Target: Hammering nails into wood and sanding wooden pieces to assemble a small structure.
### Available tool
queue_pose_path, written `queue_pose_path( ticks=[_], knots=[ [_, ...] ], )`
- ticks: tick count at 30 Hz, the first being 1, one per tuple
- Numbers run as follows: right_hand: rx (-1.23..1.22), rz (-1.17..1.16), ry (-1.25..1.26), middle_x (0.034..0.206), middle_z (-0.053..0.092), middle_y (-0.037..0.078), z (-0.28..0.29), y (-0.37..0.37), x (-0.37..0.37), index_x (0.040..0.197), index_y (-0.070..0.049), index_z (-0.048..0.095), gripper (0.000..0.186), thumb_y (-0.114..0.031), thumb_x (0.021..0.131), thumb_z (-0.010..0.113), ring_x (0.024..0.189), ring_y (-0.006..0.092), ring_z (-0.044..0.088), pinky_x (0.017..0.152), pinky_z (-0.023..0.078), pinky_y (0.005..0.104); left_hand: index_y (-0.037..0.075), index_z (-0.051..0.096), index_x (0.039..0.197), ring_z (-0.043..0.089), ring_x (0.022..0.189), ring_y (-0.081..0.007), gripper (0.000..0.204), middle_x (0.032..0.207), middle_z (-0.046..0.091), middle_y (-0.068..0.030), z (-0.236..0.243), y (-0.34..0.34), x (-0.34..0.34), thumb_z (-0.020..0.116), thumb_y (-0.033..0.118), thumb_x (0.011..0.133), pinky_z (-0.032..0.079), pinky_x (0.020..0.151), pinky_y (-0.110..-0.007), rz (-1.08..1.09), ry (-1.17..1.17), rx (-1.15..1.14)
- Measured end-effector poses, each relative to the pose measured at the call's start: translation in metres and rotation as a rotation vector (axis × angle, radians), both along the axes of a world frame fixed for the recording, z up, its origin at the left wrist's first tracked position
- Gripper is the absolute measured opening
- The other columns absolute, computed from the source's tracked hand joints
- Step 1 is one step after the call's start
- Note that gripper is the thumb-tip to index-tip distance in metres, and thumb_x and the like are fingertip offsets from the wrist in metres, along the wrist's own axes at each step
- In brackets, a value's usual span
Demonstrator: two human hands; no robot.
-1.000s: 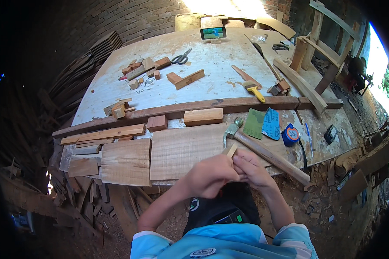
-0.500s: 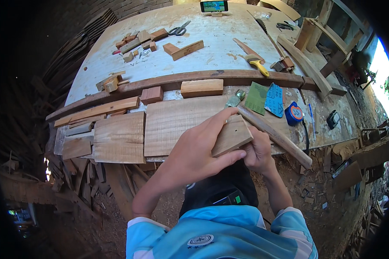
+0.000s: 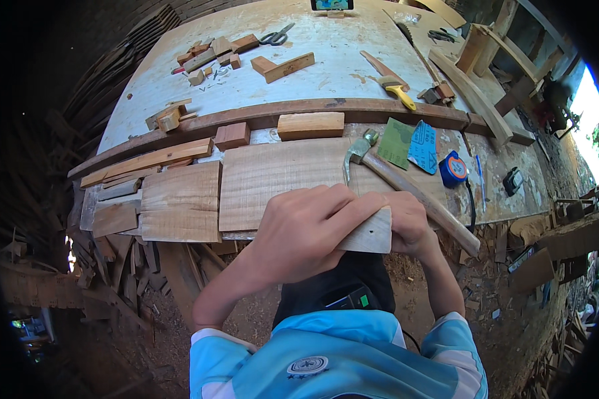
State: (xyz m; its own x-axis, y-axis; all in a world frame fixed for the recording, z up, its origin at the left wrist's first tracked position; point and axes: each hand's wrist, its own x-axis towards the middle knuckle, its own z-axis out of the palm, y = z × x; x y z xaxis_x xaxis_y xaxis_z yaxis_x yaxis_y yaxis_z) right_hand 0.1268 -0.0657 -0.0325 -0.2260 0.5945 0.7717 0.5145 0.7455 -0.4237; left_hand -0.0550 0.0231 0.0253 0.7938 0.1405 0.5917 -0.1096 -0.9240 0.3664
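Between my hands, in front of the bench's near edge, is a small pale wooden block (image 3: pixel 371 236) with a rounded corner and a small dark spot like a hole. My left hand (image 3: pixel 306 226) is closed over its left side and top. My right hand (image 3: pixel 407 223) grips its right end, fingers curled and partly hidden. Just beyond lies a claw hammer (image 3: pixel 419 189), its head on a wide wooden board (image 3: pixel 279 176) and its handle slanting past the bench edge at the right. The block's far side is covered by my fingers.
A long wooden beam (image 3: pixel 246 120) crosses the bench. Green sandpaper (image 3: pixel 398 143), blue sandpaper (image 3: pixel 422 147) and a tape measure (image 3: pixel 453 169) lie to the right. Farther back are a yellow-handled brush (image 3: pixel 402 97), scissors (image 3: pixel 277 34) and wood offcuts (image 3: pixel 199 61). Another board (image 3: pixel 181 203) lies left.
The block has been turned and drawn slightly lower, so its spotted face shows differently. My left fingers have folded over it, and the hammer head, partly hidden before, is now in full sight.
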Motion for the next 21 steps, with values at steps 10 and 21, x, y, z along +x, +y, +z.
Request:
queue_pose_path(
  ticks=[10, 21],
  knots=[
    [0.070, -0.084, 0.240, 0.076, 0.061, 0.014, -0.013, 0.004, -0.031, 0.089, 0.000, 0.058, 0.024, -0.002, 0.066, 0.066, 0.064, 0.0335, 0.061, 0.055, 0.047, 0.0377, 0.000, 0.066, 0.097, 0.061, 0.062, -0.0234, 0.051, 0.077, 0.063, -0.0101, -0.009, -0.003, 0.003, 0.065, 0.010, 0.048, 0.047, 0.052, -0.032, 0.032, -0.242, 0.089],
    [0.192, -0.112, 0.178, 0.077, 0.060, 0.012, -0.030, 0.022, -0.035, 0.102, -0.002, 0.050, 0.039, -0.007, 0.068, 0.069, 0.057, 0.0286, 0.058, 0.048, 0.043, 0.0365, -0.002, 0.062, 0.102, 0.059, 0.060, -0.0255, 0.047, 0.075, 0.060, -0.0114, -0.022, -0.003, 0.003, 0.064, 0.009, 0.056, 0.045, 0.053, -0.030, 0.001, -0.270, -0.045]
  ],
)
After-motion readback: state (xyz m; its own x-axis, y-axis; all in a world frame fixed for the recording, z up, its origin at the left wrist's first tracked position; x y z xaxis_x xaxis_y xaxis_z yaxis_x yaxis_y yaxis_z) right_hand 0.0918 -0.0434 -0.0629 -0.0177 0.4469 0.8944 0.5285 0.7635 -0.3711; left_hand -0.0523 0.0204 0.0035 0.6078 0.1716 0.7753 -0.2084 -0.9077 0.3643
